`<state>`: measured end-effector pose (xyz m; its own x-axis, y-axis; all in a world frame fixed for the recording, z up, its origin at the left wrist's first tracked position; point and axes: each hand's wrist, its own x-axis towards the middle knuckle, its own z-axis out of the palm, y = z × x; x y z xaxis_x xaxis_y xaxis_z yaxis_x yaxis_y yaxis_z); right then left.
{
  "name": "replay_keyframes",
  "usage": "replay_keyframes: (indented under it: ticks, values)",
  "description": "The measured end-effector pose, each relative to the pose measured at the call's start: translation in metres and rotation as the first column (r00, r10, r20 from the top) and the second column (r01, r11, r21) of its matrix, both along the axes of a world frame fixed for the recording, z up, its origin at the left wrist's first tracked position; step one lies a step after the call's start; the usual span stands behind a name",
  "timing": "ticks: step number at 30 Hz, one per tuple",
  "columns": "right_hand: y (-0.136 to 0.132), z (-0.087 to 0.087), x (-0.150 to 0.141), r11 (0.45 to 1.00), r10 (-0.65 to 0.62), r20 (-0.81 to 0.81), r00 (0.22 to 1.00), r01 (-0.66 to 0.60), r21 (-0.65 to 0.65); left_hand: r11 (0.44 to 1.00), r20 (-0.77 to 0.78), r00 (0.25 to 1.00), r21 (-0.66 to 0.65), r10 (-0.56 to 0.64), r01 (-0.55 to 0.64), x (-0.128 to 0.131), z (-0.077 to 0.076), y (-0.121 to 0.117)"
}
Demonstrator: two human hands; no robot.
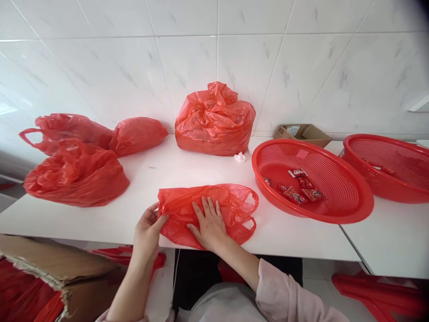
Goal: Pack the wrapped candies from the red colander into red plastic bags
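Observation:
A flat red plastic bag lies on the white table in front of me, its two handle loops pointing right. My left hand pinches the bag's closed left end between thumb and fingers. Pressed flat on the middle of the bag is my right hand, its fingers spread. To the right of the bag stands a red plastic basket with several small red printed packets at its bottom.
Filled red bags stand by the tiled wall, with more filled bags at left. A crumpled white tissue, a small cardboard box and a second red basket are farther right. An open carton stands at lower left.

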<state>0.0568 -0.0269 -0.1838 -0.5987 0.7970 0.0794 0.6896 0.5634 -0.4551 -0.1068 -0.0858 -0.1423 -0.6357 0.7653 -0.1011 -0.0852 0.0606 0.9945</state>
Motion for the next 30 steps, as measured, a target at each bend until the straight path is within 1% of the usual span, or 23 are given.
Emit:
replay_keyframes:
  ticks: [1,3,5,7,9,11,12,13,14,15,16,17,18,20,22,23,24,25,26,27,28,29,30]
  values:
    - [-0.001,0.002,0.003,1.000,0.007,0.000,1.000,-0.007,-0.003,0.999,-0.052,0.999,0.044,0.013,-0.011,0.012,0.006,0.002]
    - [-0.004,0.010,0.012,0.999,0.034,0.002,0.999,-0.034,0.007,0.996,-0.249,0.969,0.089,0.008,0.015,0.034,0.017,0.006]
    - [-0.009,0.019,0.029,0.997,0.049,-0.005,0.999,-0.048,0.055,0.994,-0.438,0.899,0.097,-0.006,0.054,0.052,0.025,0.010]
    - [-0.013,0.024,0.049,0.995,-0.002,-0.006,1.000,0.002,0.102,0.992,-0.562,0.827,0.099,-0.008,0.077,0.067,0.030,0.014]
    - [-0.014,0.022,0.067,0.992,-0.080,0.026,0.996,0.077,0.099,0.987,-0.638,0.770,0.108,-0.024,0.120,0.081,0.031,0.018]
    - [-0.014,0.012,0.077,0.994,-0.103,0.083,0.991,0.099,0.045,0.964,-0.694,0.709,0.086,-0.124,0.253,0.097,0.029,0.024]
    - [-0.014,0.006,0.079,0.997,-0.081,0.112,0.990,0.081,-0.001,0.932,-0.721,0.654,0.032,-0.229,0.361,0.106,0.028,0.027]
    - [-0.014,0.001,0.080,0.997,-0.046,0.134,0.990,0.053,-0.053,0.874,-0.738,0.568,-0.059,-0.363,0.482,0.114,0.025,0.030]
    - [-0.015,-0.002,0.080,0.995,-0.007,0.147,0.989,0.022,-0.102,0.790,-0.737,0.455,-0.171,-0.500,0.589,0.121,0.022,0.033]
    - [-0.018,-0.003,0.081,0.990,0.024,0.151,0.988,-0.003,-0.140,0.704,-0.713,0.354,-0.273,-0.605,0.655,0.126,0.019,0.036]
    - [-0.021,-0.001,0.084,0.987,0.039,0.150,0.988,-0.015,-0.158,0.643,-0.683,0.290,-0.340,-0.671,0.686,0.129,0.015,0.039]
    - [-0.024,0.006,0.089,0.987,0.055,0.135,0.989,-0.033,-0.159,0.616,-0.660,0.271,-0.369,-0.701,0.696,0.129,0.011,0.042]
    - [-0.028,0.016,0.097,0.985,0.094,0.102,0.990,-0.078,-0.153,0.620,-0.648,0.287,-0.368,-0.705,0.693,0.126,0.007,0.043]
    - [-0.030,0.047,0.121,0.955,0.249,-0.008,0.968,-0.247,-0.162,0.648,-0.641,0.341,-0.329,-0.687,0.687,0.115,0.002,0.043]
    - [-0.021,0.088,0.150,0.873,0.418,-0.138,0.898,-0.439,-0.214,0.602,-0.619,0.339,-0.280,-0.708,0.748,0.100,0.001,0.040]
    - [-0.010,0.110,0.165,0.858,0.426,-0.176,0.887,-0.458,-0.231,0.574,-0.610,0.336,-0.245,-0.718,0.782,0.093,0.001,0.038]
    - [0.006,0.131,0.179,0.891,0.363,-0.175,0.915,-0.396,-0.223,0.563,-0.616,0.346,-0.197,-0.708,0.802,0.086,0.001,0.036]
    - [0.026,0.152,0.192,0.940,0.278,-0.162,0.947,-0.303,-0.160,0.582,-0.644,0.371,-0.143,-0.669,0.800,0.081,0.000,0.035]
    - [0.051,0.169,0.204,0.979,0.170,-0.145,0.975,-0.183,-0.086,0.631,-0.694,0.405,-0.093,-0.596,0.770,0.077,-0.002,0.035]
    - [0.079,0.184,0.215,0.999,0.050,-0.117,0.992,-0.050,0.000,0.701,-0.754,0.429,-0.059,-0.497,0.710,0.076,-0.006,0.036]
    - [0.110,0.195,0.225,0.994,-0.073,-0.076,0.994,0.079,0.078,0.772,-0.812,0.427,-0.043,-0.397,0.635,0.076,-0.011,0.037]
    - [0.141,0.202,0.234,0.969,-0.201,-0.017,0.979,0.201,0.143,0.826,-0.862,0.395,-0.048,-0.318,0.561,0.078,-0.019,0.038]
    - [0.173,0.206,0.243,0.938,-0.317,0.104,0.943,0.295,0.185,0.861,-0.900,0.339,-0.074,-0.275,0.503,0.081,-0.029,0.039]
